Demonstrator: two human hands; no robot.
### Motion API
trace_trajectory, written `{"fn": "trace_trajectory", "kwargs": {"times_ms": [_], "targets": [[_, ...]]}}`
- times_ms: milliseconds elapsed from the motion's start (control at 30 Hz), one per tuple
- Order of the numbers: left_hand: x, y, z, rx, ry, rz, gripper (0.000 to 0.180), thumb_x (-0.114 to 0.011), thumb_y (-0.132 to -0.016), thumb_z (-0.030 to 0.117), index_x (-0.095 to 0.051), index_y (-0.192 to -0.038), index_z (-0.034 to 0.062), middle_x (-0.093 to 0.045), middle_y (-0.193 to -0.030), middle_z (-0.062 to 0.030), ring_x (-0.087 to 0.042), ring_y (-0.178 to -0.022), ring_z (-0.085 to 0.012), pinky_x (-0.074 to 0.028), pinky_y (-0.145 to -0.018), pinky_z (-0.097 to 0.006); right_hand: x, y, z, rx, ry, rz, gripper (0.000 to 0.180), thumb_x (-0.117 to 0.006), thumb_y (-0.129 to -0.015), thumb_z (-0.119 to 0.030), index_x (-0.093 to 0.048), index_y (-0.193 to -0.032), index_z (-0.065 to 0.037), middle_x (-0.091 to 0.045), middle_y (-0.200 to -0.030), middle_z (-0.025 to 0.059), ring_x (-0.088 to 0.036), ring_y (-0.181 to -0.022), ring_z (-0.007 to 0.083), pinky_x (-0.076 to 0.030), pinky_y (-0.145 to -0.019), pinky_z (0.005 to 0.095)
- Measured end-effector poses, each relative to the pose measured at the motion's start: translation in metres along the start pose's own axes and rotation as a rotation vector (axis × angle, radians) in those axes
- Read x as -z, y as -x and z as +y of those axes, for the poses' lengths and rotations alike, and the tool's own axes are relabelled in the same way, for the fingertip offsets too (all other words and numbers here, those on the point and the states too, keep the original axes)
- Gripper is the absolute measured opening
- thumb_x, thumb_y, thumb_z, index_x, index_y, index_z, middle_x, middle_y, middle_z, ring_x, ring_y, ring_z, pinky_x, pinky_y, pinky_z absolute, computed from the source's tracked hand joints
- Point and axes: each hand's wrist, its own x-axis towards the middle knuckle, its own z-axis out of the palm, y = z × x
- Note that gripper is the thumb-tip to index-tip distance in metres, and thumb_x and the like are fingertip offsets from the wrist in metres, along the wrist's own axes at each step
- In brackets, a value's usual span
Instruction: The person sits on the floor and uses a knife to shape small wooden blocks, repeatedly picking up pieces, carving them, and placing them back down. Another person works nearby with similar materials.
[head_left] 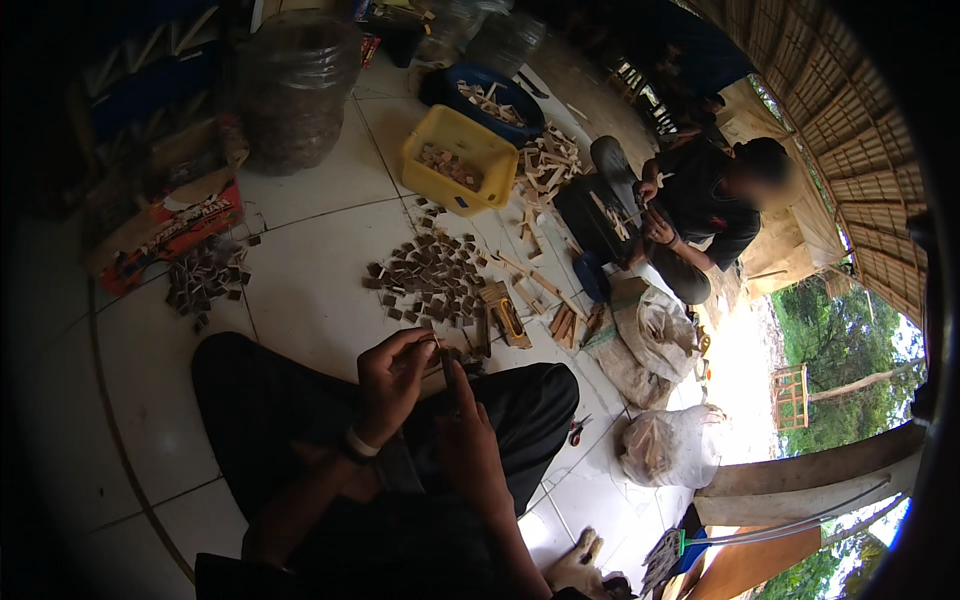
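I sit on a tiled floor with dark trousers over my crossed legs. My left hand [393, 378], with a pale band at the wrist, pinches a small thin wooden piece [437, 346] at its fingertips. My right hand [468, 432] is raised beside it, fingers together and pointing up, touching the same small piece. Just beyond my hands lies a spread of several small dark square wooden pieces [432, 278] on the floor. What exactly sits between my right fingers is too small to tell.
A wooden jig [506, 312] and light wood sticks [550, 160] lie ahead. A yellow tub [488, 150], a blue basin [520, 100], a large clear jar [296, 90] and a cardboard box [170, 215] stand further back. Another person [700, 210] sits working at right. Plastic bags [668, 445] lie nearby.
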Motion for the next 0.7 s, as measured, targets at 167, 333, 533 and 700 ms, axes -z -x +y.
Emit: {"fn": "trace_trajectory", "kwargs": {"times_ms": [167, 333, 533, 700], "targets": [[0.010, -0.010, 0.023, 0.245, 0.144, 0.038, 0.026, -0.065, -0.105, 0.010, -0.067, -0.118, -0.0125, -0.076, -0.104, -0.0190, -0.078, -0.095, -0.0257, -0.066, -0.087, -0.034, 0.014, 0.001, 0.017, 0.160, -0.026, 0.117, 0.087, -0.061, -0.091, 0.008, -0.028, -0.168, -0.015, -0.061, -0.135, 0.0264, -0.069, -0.116, 0.0376, -0.055, -0.094, 0.0432], [-0.003, 0.001, 0.045, 0.251, 0.186, -0.030, 0.027, -0.065, -0.106, 0.013, -0.065, -0.120, -0.0102, -0.074, -0.107, -0.0180, -0.076, -0.103, -0.0273, -0.064, -0.096, -0.039, 0.010, 0.008, 0.021, 0.052, -0.120, 0.047, 0.081, -0.060, -0.094, 0.008, -0.031, -0.167, -0.014, -0.060, -0.139, 0.0214, -0.067, -0.115, 0.0305, -0.054, -0.096, 0.0380], [-0.012, 0.008, 0.054, 0.264, 0.246, -0.055, 0.026, -0.065, -0.106, 0.013, -0.066, -0.119, -0.0098, -0.075, -0.107, -0.0175, -0.075, -0.105, -0.0251, -0.064, -0.095, -0.040, 0.005, 0.010, 0.025, 0.151, -0.202, 0.087, 0.078, -0.060, -0.096, 0.008, -0.032, -0.166, -0.012, -0.060, -0.140, 0.0199, -0.066, -0.114, 0.0271, -0.054, -0.095, 0.0361], [-0.012, 0.010, 0.054, 0.236, 0.239, -0.056, 0.027, -0.065, -0.107, 0.014, -0.066, -0.120, -0.0089, -0.075, -0.108, -0.0168, -0.075, -0.105, -0.0239, -0.065, -0.094, -0.039, 0.005, 0.010, 0.023, 0.171, -0.158, 0.098, 0.079, -0.060, -0.095, 0.010, -0.032, -0.166, -0.011, -0.062, -0.129, 0.0172, -0.066, -0.109, 0.0261, -0.054, -0.095, 0.0359]]}}
